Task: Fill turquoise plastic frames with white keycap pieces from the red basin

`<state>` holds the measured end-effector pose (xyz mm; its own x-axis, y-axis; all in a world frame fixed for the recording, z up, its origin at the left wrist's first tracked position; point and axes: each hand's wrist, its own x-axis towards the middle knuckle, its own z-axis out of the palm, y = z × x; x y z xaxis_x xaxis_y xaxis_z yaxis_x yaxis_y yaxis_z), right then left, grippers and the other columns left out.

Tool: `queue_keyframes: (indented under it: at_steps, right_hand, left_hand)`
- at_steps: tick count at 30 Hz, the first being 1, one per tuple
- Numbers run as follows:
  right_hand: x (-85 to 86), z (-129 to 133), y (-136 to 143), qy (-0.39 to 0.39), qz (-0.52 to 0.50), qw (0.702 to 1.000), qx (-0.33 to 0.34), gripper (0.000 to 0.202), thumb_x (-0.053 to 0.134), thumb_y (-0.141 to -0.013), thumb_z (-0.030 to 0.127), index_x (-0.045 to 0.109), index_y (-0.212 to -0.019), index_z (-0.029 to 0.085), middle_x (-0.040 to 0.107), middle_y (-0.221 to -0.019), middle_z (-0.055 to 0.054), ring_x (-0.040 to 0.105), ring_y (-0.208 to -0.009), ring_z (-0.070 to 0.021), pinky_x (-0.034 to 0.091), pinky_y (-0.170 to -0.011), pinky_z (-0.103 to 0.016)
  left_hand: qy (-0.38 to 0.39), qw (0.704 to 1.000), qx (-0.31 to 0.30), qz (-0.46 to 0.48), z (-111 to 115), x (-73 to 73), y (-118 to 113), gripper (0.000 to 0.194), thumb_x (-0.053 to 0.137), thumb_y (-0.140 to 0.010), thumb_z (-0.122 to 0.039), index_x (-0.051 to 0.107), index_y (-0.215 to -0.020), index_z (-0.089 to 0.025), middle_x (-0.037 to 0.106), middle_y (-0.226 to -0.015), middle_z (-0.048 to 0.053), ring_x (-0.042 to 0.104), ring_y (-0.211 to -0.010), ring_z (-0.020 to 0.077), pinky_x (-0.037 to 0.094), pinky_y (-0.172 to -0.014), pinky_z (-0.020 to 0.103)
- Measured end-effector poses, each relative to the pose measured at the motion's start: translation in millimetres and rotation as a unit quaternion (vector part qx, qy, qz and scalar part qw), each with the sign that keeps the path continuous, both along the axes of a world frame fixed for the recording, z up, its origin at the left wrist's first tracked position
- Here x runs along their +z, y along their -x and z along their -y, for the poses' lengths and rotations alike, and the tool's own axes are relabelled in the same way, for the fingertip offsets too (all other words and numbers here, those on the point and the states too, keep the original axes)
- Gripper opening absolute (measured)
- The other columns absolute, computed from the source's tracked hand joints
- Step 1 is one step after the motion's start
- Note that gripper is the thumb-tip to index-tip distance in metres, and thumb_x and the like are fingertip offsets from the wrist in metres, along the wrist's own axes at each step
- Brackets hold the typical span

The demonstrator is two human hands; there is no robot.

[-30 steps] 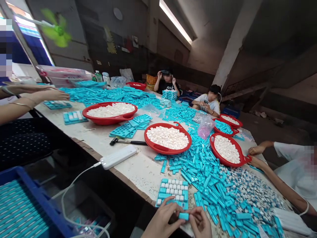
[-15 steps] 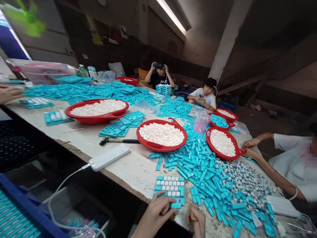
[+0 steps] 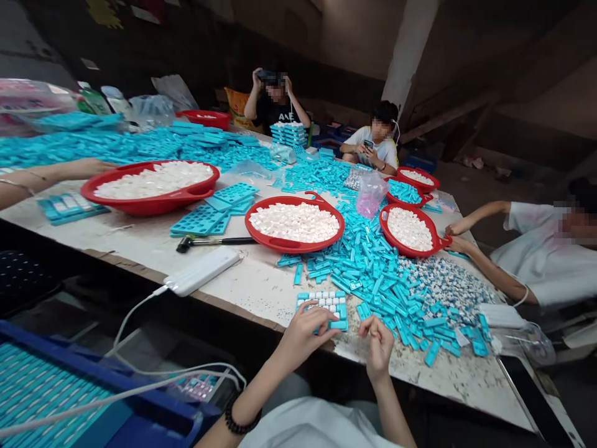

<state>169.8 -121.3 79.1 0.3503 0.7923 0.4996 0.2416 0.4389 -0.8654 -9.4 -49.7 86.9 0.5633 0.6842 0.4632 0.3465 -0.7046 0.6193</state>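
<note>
A small turquoise toy keyboard (image 3: 342, 300) with white keycaps lies at the near table edge. My left hand (image 3: 305, 330) rests over its near left part, fingers bent and thumb close to the near edge; the hand hides part of it. Just right of the keyboard, my right hand (image 3: 379, 345) is raised with fingers curled and the tips together. Whatever lies between those fingertips, if anything, is too small to tell. Beyond that hand spreads a heap of loose turquoise pieces (image 3: 373, 274).
Red basins of white keycaps (image 3: 293, 223) stand behind the keyboard. A hammer (image 3: 224, 241) and a white power strip (image 3: 203, 272) lie left, a phone (image 3: 532, 398) right. Another person's arm (image 3: 60, 174) reaches in at left; a co-worker's hands (image 3: 454, 236) touch a right-hand basin.
The view has shifted, showing more of my arms. My right hand has lifted beside the keyboard. At left, another person's arm has reached further in, behind the large basin.
</note>
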Motion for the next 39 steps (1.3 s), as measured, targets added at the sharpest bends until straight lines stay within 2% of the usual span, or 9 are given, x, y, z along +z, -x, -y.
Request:
queue_keyframes:
  at_steps: [4, 8, 15, 18, 20, 22, 26, 35, 39]
  right_hand:
    - [-1.4, -8, -11, 0.106, 0.066, 0.992, -0.032, 0.016, 0.059, -0.088, 0.025, 0.044, -0.083, 0.024, 0.061, -0.084, 0.0, 0.055, -0.069, -0.0152, 0.047, -0.066, -0.028]
    - [-8.8, -5, -18, 0.156, 0.144, 0.975, 0.06, 0.021, 0.06, -0.089, 0.021, 0.063, -0.109, 0.022, 0.069, -0.098, -0.004, 0.065, -0.085, -0.0187, 0.052, -0.078, -0.03]
    - [-15.7, -7, -24, 0.135, 0.168, 0.972, 0.088, 0.02, 0.065, -0.093, 0.027, 0.074, -0.111, 0.025, 0.074, -0.097, -0.005, 0.067, -0.091, -0.0212, 0.053, -0.082, -0.032]
    - [-17.9, -12, -29, 0.133, 0.171, 0.973, 0.079, 0.02, 0.066, -0.094, 0.032, 0.076, -0.11, 0.026, 0.075, -0.101, -0.006, 0.068, -0.094, -0.0228, 0.053, -0.083, -0.034]
    - [-18.7, -15, -32, 0.14, 0.168, 0.973, 0.078, 0.021, 0.066, -0.095, 0.034, 0.076, -0.111, 0.026, 0.075, -0.101, -0.006, 0.068, -0.095, -0.0229, 0.053, -0.083, -0.034]
    - [-19.4, -16, -34, 0.147, 0.167, 0.971, 0.086, 0.022, 0.066, -0.095, 0.034, 0.076, -0.112, 0.027, 0.074, -0.1, -0.005, 0.067, -0.095, -0.0228, 0.052, -0.085, -0.034]
    - [-22.3, -16, -33, 0.154, 0.176, 0.967, 0.101, 0.023, 0.066, -0.095, 0.035, 0.076, -0.114, 0.027, 0.074, -0.098, -0.005, 0.067, -0.093, -0.0226, 0.051, -0.085, -0.034]
    - [-24.0, -13, -31, 0.142, 0.233, 0.958, 0.086, 0.024, 0.064, -0.096, 0.029, 0.075, -0.117, 0.027, 0.073, -0.094, -0.005, 0.066, -0.09, -0.0219, 0.053, -0.082, -0.035]
    - [-20.8, -10, -30, 0.078, 0.28, 0.955, 0.056, 0.027, 0.063, -0.096, 0.023, 0.071, -0.121, 0.026, 0.072, -0.109, -0.007, 0.065, -0.102, -0.0227, 0.054, -0.092, -0.038]
  left_hand:
    - [0.007, 1.0, -0.002, 0.007, 0, -1.6, -4, 0.039, 0.068, -0.092, -0.032, 0.044, -0.063, -0.022, 0.078, -0.088, -0.002, 0.071, -0.091, 0.0191, 0.042, -0.099, 0.042]
    - [0.01, 1.0, 0.016, 0.011, 1, -7.7, -5, 0.04, 0.067, -0.092, -0.036, 0.045, -0.062, -0.023, 0.079, -0.093, 0.001, 0.066, -0.09, 0.021, 0.045, -0.09, 0.041]
    - [0.007, 1.0, 0.016, 0.023, 0, -14.0, -10, 0.036, 0.063, -0.096, -0.04, 0.051, -0.068, -0.021, 0.078, -0.091, 0.001, 0.07, -0.089, 0.0199, 0.042, -0.094, 0.042]
    - [-0.013, 0.999, 0.036, 0.013, 2, -13.0, -8, 0.016, 0.064, -0.095, -0.038, 0.064, -0.098, -0.022, 0.076, -0.103, 0.003, 0.068, -0.098, 0.0218, 0.044, -0.094, 0.041]
    - [-0.035, 0.999, 0.042, 0.0, 4, -12.1, -5, 0.025, 0.062, -0.097, -0.035, 0.062, -0.119, -0.024, 0.075, -0.11, 0.004, 0.066, -0.105, 0.0227, 0.044, -0.095, 0.041]
    - [-0.057, 0.998, 0.03, -0.018, 5, -11.7, -2, 0.028, 0.059, -0.099, -0.031, 0.06, -0.127, -0.025, 0.075, -0.115, 0.004, 0.065, -0.11, 0.0222, 0.043, -0.097, 0.04]
    - [-0.088, 0.995, 0.015, -0.043, 7, -13.3, 0, 0.027, 0.055, -0.101, -0.028, 0.062, -0.128, -0.025, 0.074, -0.123, 0.003, 0.065, -0.112, 0.021, 0.041, -0.101, 0.041]
    - [-0.118, 0.991, 0.028, -0.051, 8, -18.4, -4, 0.02, 0.055, -0.102, -0.026, 0.07, -0.116, -0.025, 0.079, -0.109, 0.0, 0.068, -0.103, 0.0202, 0.04, -0.098, 0.042]
    - [-0.124, 0.99, 0.034, -0.056, 8, -22.0, -3, 0.021, 0.056, -0.101, -0.025, 0.071, -0.116, -0.027, 0.079, -0.109, -0.001, 0.068, -0.103, 0.0208, 0.041, -0.097, 0.042]
